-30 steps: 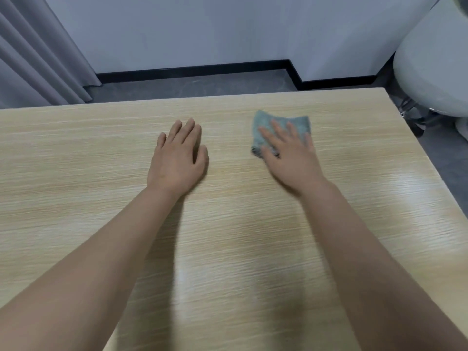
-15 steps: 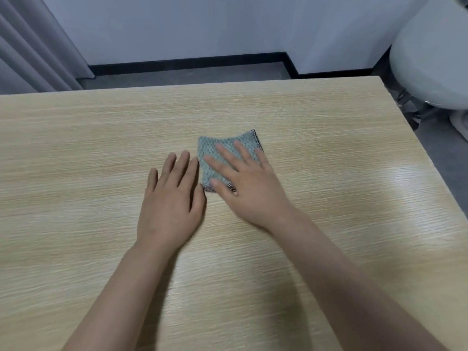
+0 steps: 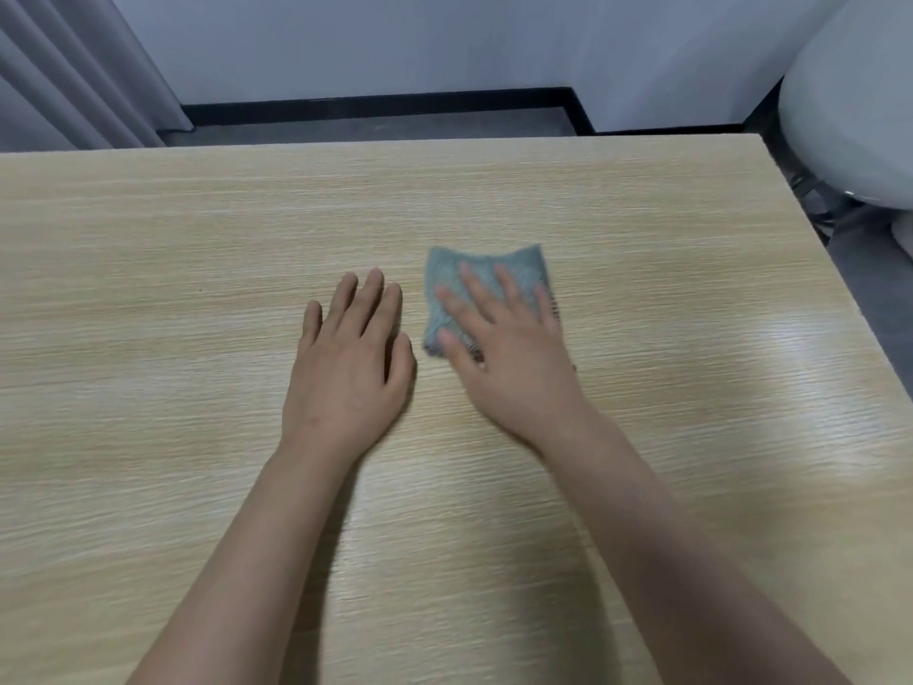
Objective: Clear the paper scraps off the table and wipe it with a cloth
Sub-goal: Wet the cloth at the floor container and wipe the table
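A small grey-green cloth (image 3: pixel 447 274) lies flat on the light wooden table (image 3: pixel 148 249), a little right of centre. My right hand (image 3: pixel 509 353) presses down on it with straight, spread fingers and covers its near half. My left hand (image 3: pixel 348 368) rests flat on the bare tabletop just left of the cloth, fingers straight and together, holding nothing. No paper scraps show on the table.
The table's right edge (image 3: pixel 810 229) runs diagonally at the right; beyond it stands a white chair (image 3: pixel 850 106). Behind the far edge lie grey floor, a black skirting board (image 3: pixel 375 103) and a grey curtain (image 3: pixel 74 71) at the back left.
My right hand slid the cloth left until it met my left hand, then back to the right. My left hand stayed flat on the table.
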Tool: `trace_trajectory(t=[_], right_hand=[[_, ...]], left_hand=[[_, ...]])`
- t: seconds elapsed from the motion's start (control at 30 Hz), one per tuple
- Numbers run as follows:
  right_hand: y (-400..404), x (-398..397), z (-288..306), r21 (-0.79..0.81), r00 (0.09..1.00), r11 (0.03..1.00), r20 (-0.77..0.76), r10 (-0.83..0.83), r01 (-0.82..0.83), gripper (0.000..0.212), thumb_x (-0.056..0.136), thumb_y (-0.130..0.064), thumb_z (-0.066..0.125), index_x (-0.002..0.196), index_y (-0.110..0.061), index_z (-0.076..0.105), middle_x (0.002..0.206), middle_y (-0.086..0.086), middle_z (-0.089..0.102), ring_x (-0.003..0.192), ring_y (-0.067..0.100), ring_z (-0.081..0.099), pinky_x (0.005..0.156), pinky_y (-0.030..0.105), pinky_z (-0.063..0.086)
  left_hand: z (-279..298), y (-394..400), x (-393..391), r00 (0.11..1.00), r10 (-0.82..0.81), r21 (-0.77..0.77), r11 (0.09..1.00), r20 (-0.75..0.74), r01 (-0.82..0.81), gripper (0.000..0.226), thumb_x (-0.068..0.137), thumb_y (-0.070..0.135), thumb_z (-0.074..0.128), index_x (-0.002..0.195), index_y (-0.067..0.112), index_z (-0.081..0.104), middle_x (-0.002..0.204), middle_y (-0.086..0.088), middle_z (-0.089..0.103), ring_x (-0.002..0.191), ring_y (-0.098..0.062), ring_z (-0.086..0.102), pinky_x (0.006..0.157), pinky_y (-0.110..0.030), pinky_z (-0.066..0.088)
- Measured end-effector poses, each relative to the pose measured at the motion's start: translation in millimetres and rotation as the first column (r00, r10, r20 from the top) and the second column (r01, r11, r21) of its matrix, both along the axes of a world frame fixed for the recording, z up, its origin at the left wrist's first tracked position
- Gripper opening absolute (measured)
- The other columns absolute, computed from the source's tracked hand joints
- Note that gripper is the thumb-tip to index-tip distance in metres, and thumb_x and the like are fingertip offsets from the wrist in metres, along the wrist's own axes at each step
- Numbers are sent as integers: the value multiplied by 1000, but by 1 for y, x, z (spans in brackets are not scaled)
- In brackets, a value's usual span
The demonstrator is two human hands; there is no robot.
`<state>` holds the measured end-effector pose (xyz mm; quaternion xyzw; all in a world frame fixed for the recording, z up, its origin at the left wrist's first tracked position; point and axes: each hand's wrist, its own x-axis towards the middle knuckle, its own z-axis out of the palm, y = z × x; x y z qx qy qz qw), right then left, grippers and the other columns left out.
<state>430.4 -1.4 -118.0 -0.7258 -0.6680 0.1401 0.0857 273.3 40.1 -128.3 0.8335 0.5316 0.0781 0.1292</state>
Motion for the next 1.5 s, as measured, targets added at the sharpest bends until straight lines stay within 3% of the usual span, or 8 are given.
trace_trajectory(t=[0.13,0.33,0.47,0.73,1.0,1.2,1.27,1.5], right_hand=[[-9,23,-1,-20,994,994,-39,103,-103,46,99,-48,25,145,-42,20,156,-16,8,145,8,-3,114,34,-12],[-10,77,0,-84,940,938,-17,-340,338,46,101,-40,27,146,-39,21,158,-10,7,145,12,-3,115,39,-9],[-10,47,-2,-60,910,908,27,-413,414,49,100,-39,22,149,-34,16,158,-7,3,145,17,-6,115,43,-10],[-27,11,-1,-25,995,995,-22,101,-102,47,98,-50,26,144,-44,20,156,-15,7,145,11,-4,115,37,-11],[-19,57,-3,-54,906,904,49,-421,424,48,100,-41,26,148,-35,20,159,-5,5,146,19,-2,116,44,-7],[-38,-31,-2,8,999,999,9,47,-47,50,98,-52,24,146,-41,17,157,-11,6,146,16,-4,115,42,-11],[-42,-19,-2,21,997,996,5,83,-83,50,97,-53,26,145,-42,19,157,-12,8,146,13,-2,116,38,-10],[-46,76,-3,-49,889,888,47,-456,458,49,99,-46,25,147,-36,21,158,-7,8,146,16,-1,118,41,-5]], left_hand=[[0,-1,0,1000,0,8,1000,1,0,61,91,39,20,148,18,25,157,2,16,146,-15,5,116,-37,0],[2,-2,0,1000,2,1,1000,20,-2,60,92,38,20,148,18,26,157,2,16,146,-15,4,117,-38,0],[1,-2,-1,1000,7,-7,1000,29,-7,52,98,32,29,148,18,26,157,1,16,146,-16,4,117,-39,1],[-1,-1,-1,999,0,14,1000,38,-1,51,98,30,32,147,15,28,156,-2,19,146,-18,8,117,-42,4],[0,-1,-2,999,-1,12,1000,39,0,52,98,31,31,148,17,26,157,0,17,146,-17,6,118,-40,2],[0,-1,-2,999,-6,13,1000,36,5,51,98,27,31,148,16,26,157,0,18,146,-17,7,117,-40,3],[0,-2,-3,999,-15,13,1000,34,14,50,99,27,30,148,16,26,157,-1,18,146,-17,7,117,-40,2],[0,-2,-3,999,-24,6,1000,34,24,50,99,27,30,148,16,26,157,-1,16,146,-18,5,117,-40,0]])
